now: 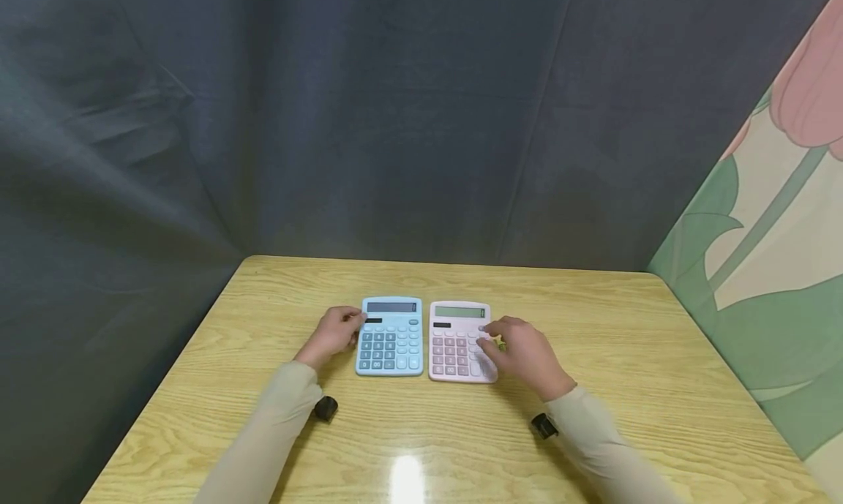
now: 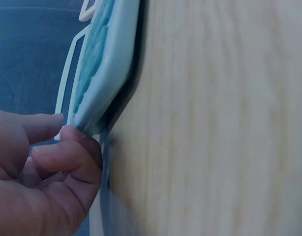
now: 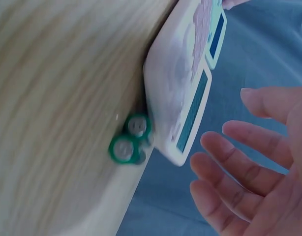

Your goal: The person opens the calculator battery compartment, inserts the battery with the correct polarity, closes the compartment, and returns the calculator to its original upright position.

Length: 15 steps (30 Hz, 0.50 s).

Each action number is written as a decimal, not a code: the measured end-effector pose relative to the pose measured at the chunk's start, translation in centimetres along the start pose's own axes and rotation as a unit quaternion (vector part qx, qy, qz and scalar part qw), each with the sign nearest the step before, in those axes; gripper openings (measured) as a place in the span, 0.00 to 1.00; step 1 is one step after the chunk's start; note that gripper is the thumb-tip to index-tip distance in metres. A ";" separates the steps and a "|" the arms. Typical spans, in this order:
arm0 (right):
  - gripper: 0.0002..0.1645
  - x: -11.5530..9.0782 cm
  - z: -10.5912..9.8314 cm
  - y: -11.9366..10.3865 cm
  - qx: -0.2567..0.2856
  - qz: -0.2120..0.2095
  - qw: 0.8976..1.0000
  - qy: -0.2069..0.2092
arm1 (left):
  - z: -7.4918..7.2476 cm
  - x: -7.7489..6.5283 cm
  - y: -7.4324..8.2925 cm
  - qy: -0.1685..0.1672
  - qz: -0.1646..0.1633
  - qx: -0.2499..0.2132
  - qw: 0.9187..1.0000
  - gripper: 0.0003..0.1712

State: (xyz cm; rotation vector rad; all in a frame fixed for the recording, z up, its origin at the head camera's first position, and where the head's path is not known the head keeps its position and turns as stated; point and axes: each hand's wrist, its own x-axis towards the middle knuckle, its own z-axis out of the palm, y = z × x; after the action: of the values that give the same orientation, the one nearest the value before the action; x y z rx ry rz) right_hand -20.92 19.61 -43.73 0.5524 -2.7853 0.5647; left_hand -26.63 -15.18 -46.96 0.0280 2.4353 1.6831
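A light blue calculator [image 1: 390, 336] and a pink calculator [image 1: 461, 341] lie side by side on the wooden table, each display showing 0. My left hand [image 1: 338, 331] is at the blue calculator's left edge. In the left wrist view, that hand's thumb and index finger pinch the edge of the blue calculator [image 2: 109, 64]. Over the right edge of the pink one is my right hand [image 1: 523, 349], its fingers apart and loosely bent, with nothing between them. Green batteries [image 3: 125, 147] lie beside the pink calculator [image 3: 173, 73]; the right hand mostly hides them in the head view.
A dark cloth [image 1: 408, 123] hangs behind the table [image 1: 408, 445] and along its left side. On the right stands a wall panel [image 1: 777, 270] with painted tulips. Black wrist devices [image 1: 326, 409] sit at both sleeves.
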 end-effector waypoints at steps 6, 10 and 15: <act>0.13 0.2 0.7 -1.0 0.004 -0.011 1.000 -0.007 | 0.5 0.0 -0.1 0.004 -0.016 -0.017 1.000 0.15; 0.10 0.2 1.1 -1.6 0.012 -0.015 1.000 -0.007 | 0.6 0.2 -0.1 0.006 -0.026 -0.009 1.000 0.16; 0.09 0.4 1.7 -2.0 0.013 -0.021 1.000 -0.001 | 0.5 0.4 -0.1 0.012 -0.044 0.003 0.999 0.18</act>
State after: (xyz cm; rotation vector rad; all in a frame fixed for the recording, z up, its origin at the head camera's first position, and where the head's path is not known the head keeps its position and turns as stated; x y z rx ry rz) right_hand -20.71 17.10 -44.48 0.6153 -2.7644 0.5938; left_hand -26.96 -14.71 -47.33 -0.0967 2.4216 1.6475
